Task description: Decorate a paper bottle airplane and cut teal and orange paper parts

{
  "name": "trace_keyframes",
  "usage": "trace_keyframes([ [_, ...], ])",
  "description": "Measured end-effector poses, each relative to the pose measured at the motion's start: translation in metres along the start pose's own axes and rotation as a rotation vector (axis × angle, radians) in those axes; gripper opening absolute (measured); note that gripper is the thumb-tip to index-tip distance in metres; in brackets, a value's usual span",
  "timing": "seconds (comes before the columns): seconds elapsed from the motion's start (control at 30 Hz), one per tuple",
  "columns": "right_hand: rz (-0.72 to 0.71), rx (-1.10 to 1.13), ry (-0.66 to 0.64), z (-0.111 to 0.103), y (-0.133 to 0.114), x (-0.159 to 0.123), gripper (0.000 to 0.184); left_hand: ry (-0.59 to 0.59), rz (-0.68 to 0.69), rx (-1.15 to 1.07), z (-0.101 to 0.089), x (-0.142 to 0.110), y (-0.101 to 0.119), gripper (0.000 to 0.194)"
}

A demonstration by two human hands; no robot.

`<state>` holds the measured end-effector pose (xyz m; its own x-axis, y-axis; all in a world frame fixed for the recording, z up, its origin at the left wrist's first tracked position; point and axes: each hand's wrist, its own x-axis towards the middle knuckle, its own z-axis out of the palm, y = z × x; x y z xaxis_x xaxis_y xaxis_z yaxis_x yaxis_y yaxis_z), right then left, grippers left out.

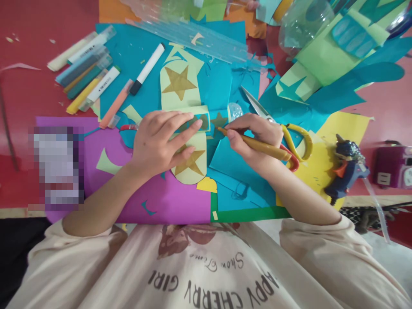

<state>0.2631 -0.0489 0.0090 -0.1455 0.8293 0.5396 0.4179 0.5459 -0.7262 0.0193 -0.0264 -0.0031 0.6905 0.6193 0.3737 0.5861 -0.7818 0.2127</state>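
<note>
Ochre marker (264, 147): steer lightly within star (220, 119), pinched near tip in right fingers (244, 121). Pin pale-green strip (203, 110) flat with wide-spread left fingers (178, 123).

One head-worn view, single camera: set above the worktop's near edge (247, 214), facing forward and steeply down, close range, wearer's shirt front (206, 266) along the bottom.

The top (128, 268) was cream, with loose short sleeves (325, 242). Dark letters (236, 295) ("CHERRY GIRL" among them) crossed its front, near a reddish-brown print (175, 243).
</note>
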Motion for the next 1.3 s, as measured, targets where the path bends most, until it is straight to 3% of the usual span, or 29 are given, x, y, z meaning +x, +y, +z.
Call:
trace_keyframes([
  [0.13, -0.046, -0.032, -0.020, 0.0014, -0.0003, 0.0017, 0.012, 0.054, 0.030, -0.035, -0.0015, 0.0009, 0.0010, 0.051],
  [0.33, -0.069, -0.059, -0.036, 0.0019, 0.0016, 0.0016, 0.016, -0.006, -0.008, 0.014, 0.0002, -0.0002, -0.0003, 0.050],
  [0.57, 0.003, -0.029, -0.002, -0.0004, 0.0000, -0.0011, 0.013, 0.144, 0.100, 0.025, 0.0029, 0.0005, -0.0008, 0.052],
  [0.73, 0.078, -0.094, -0.043, -0.0026, -0.0002, -0.0033, 0.012, 0.047, 0.017, 0.033, 0.0015, 0.0008, -0.0005, 0.048],
  [0.87, -0.043, -0.030, -0.020, -0.0001, 0.0004, 0.0004, 0.013, 0.076, 0.052, 0.011, 0.0011, 0.0005, -0.0008, 0.051],
  [1.0, -0.110, -0.021, -0.033, 0.0011, 0.0009, 0.0022, 0.013, 0.012, -0.008, -0.016, 0.0023, -0.0002, -0.0009, 0.049],
  [1.3, 0.059, -0.023, -0.026, -0.0024, -0.0018, -0.0013, 0.015, 0.007, -0.001, -0.005, 0.0023, -0.0005, -0.0016, 0.049],
])
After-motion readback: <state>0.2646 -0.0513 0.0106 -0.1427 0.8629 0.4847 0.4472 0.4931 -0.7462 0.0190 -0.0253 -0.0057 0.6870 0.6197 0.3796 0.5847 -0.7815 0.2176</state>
